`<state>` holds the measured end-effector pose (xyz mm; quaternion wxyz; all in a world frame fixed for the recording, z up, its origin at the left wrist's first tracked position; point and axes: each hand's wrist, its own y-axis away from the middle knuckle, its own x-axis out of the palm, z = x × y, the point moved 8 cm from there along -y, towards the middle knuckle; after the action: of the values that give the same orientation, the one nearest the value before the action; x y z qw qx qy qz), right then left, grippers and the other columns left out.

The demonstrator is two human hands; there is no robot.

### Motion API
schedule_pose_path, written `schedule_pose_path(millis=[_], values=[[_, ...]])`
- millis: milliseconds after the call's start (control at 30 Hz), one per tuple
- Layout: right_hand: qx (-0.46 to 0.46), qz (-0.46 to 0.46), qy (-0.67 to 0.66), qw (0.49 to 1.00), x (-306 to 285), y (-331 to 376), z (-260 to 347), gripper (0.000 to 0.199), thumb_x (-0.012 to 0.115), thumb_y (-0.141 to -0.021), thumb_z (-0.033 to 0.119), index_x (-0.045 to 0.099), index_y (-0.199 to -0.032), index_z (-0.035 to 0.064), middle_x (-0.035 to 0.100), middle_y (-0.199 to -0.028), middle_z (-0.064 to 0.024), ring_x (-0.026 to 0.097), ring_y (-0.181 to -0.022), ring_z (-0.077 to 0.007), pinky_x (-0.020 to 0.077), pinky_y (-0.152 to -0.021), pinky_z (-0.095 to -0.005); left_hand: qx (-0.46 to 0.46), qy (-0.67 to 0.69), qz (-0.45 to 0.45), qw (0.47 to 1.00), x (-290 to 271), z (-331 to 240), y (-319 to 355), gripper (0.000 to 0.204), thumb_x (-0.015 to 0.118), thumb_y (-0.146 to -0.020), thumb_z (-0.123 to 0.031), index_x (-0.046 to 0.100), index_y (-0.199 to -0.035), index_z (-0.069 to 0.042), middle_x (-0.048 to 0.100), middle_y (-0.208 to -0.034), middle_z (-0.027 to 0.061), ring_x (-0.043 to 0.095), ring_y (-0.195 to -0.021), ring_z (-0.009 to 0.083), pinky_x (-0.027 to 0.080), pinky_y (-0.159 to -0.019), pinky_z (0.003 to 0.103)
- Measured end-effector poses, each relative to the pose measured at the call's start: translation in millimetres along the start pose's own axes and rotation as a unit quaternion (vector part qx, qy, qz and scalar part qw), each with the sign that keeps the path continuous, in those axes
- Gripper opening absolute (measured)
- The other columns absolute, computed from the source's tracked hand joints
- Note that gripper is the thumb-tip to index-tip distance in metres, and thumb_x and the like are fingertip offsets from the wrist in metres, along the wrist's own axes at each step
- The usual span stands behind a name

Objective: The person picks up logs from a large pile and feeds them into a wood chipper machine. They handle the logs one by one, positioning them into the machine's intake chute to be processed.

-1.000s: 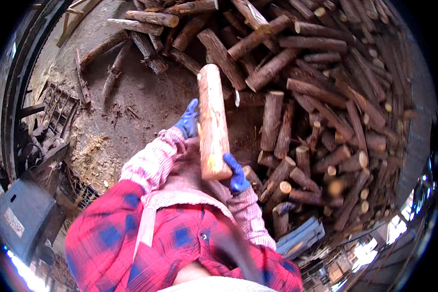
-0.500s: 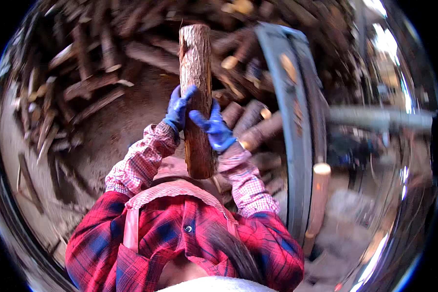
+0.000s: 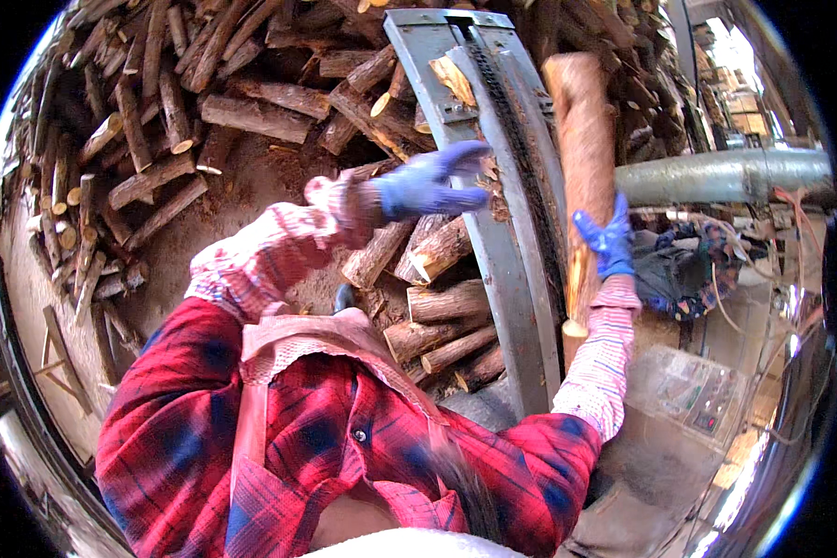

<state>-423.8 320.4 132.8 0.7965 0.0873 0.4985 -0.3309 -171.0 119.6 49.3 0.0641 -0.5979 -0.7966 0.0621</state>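
My right hand (image 3: 607, 244), in a blue glove, grips the lower part of a bark-covered log (image 3: 584, 130) along its right side. The log lies lengthwise over the right side of a long grey metal machine bed (image 3: 521, 307), its upper end blurred by motion. A pale cut end (image 3: 576, 329) shows just below the log; whether it belongs to this log I cannot tell. My left hand (image 3: 434, 182), also blue-gloved and slightly blurred, reaches over the bed's left edge with fingers apart and nothing in them. Beside it, a bark scrap (image 3: 453, 82) rests on the bed.
Several cut logs (image 3: 448, 307) are stacked left of the bed. A large log heap (image 3: 251, 116) spreads across the far side and left. A thick metal cylinder (image 3: 716, 177) extends right from the bed. Nearer stand a control box (image 3: 702, 395) and loose cables (image 3: 739, 321).
The log has moved from in front of my chest to the machine bed's right side. My left hand has let go; my right hand stays on the log. The view has shifted.
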Motion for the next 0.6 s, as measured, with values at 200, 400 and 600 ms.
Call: schedule_pose_path(millis=[200,400,600], values=[[0.089,0.146,0.133,0.976,86.0,12.3,-13.4,0.096,0.081,-0.065,0.043,0.035,-0.141,0.0078,0.052,-0.132,-0.0222,0.053,-0.119,-0.0369,0.045,-0.098,-0.0456,-0.402,-0.175,-0.248,0.864,-206.9,155.3,305.4,0.088,0.07,-0.076,-0.056,0.042,-0.138,0.0,0.054,-0.131,0.0222,0.053,-0.122,0.0306,0.041,-0.102,0.036],[-0.065,-0.198,0.153,0.966,146.7,3.2,65.6,0.082,0.077,-0.076,0.031,0.038,-0.138,-0.0033,0.048,-0.133,-0.0238,0.049,-0.12,-0.0365,0.0406,-0.102,-0.0484,-0.585,-0.161,-0.403,0.686,-300.8,210.9,548.8,0.082,0.07,-0.075,-0.052,0.049,-0.133,0.002,0.054,-0.131,0.0238,0.05,-0.126,0.0336,0.038,-0.105,0.039],[-0.113,0.22,-0.126,0.961,497.1,-35.5,319.4,0.072,0.079,-0.076,0.025,0.044,-0.132,-0.0024,0.055,-0.12,-0.017,0.054,-0.108,-0.0279,0.0427,-0.097,-0.0391,-0.537,0.033,-0.534,0.653,-344.4,296.4,659.0,0.074,0.07,-0.073,-0.054,0.06,-0.12,0.002,0.062,-0.12,0.0223,0.057,-0.115,0.0346,0.044,-0.097,0.041]])
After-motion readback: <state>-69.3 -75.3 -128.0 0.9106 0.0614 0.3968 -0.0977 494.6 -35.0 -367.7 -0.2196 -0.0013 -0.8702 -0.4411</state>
